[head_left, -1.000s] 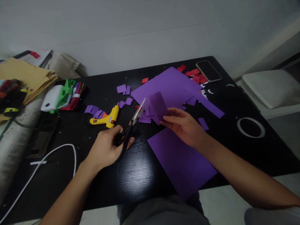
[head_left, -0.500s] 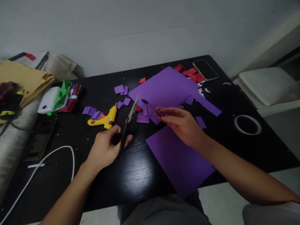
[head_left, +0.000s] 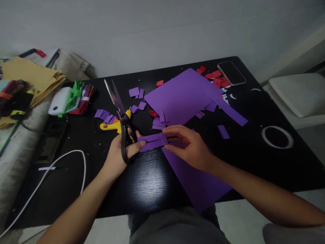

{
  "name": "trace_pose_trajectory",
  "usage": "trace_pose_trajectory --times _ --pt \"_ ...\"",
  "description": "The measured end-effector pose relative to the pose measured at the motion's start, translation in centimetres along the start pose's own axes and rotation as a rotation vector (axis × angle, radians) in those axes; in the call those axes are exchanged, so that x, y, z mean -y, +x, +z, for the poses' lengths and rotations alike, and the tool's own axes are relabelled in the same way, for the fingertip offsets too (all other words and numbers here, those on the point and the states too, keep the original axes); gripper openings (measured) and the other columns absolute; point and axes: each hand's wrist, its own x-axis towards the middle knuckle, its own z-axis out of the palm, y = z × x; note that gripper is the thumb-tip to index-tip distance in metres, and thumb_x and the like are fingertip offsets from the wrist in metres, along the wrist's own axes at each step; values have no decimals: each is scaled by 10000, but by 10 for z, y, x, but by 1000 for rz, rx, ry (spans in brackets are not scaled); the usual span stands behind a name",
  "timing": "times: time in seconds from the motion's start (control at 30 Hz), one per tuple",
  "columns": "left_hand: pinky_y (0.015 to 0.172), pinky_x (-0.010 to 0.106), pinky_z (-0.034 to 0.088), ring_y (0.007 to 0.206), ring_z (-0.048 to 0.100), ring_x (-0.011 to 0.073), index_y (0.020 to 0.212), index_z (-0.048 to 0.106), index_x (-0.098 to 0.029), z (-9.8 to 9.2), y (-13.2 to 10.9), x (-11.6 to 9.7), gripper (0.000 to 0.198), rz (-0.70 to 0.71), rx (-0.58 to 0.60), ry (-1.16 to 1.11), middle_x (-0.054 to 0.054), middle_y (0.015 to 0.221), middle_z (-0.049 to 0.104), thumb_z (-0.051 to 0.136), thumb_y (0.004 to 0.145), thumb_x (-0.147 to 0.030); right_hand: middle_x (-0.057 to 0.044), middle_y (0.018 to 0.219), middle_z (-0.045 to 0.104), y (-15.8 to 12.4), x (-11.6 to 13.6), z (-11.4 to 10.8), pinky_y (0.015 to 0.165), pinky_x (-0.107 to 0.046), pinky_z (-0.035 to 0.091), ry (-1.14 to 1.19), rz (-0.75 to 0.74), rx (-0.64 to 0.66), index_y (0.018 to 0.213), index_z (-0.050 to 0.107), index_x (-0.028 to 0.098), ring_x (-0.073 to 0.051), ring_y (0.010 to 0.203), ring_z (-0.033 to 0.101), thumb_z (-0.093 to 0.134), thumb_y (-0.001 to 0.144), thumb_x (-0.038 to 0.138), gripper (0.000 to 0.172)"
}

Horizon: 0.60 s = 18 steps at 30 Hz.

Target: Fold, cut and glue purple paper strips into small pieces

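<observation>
My left hand (head_left: 119,152) grips the scissors (head_left: 120,112) (blades parted, pointing to the upper left) and its thumb pins one end of a purple strip (head_left: 153,140) at frame centre. My right hand (head_left: 186,145) pinches the strip's other end, above the purple sheet (head_left: 195,179) on the black table (head_left: 254,159); a yellow glue gun (head_left: 111,126) lies just behind the scissors.

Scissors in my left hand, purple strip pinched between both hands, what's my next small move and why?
Probably let the right hand hold the purple strip alone and turn the scissors toward it. The left hand grips the scissors while its thumb also touches the strip's end. The blades point up and away from the strip, so they cannot cut yet.
</observation>
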Motion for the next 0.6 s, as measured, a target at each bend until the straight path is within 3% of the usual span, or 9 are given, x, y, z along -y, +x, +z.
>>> trace_pose_trajectory --times 0.13,0.23,0.37,0.6 --pt "558 223 428 604 506 109 769 658 -175 6 -2 -7 252 43 -8 129 -36 689 586 858 636 -252 -42 1255 707 2 3 -1 990 -365 613 171 111 28 1213 720 292 -196 1115 694 875 775 162 482" --pt "564 226 440 613 515 114 779 653 -177 8 -2 -7 238 73 -11 158 -32 700 594 835 656 -271 -43 1252 720 6 6 -6 938 -324 610 392 290 -1 1207 728 283 -166 1084 696 761 914 271 295" --pt "569 224 437 612 503 111 785 651 -179 7 -2 -5 229 111 2 179 -34 697 584 831 674 -266 -18 1072 740 12 5 -8 903 -323 620 563 476 55 1125 774 260 -146 966 701 792 887 252 238" --pt "575 226 443 619 515 113 804 649 -177 9 -4 -5 214 148 30 204 -28 711 592 813 706 -272 11 1001 720 10 -4 -3 873 -298 633 571 505 133 1083 791 253 -118 896 700 906 766 219 339"
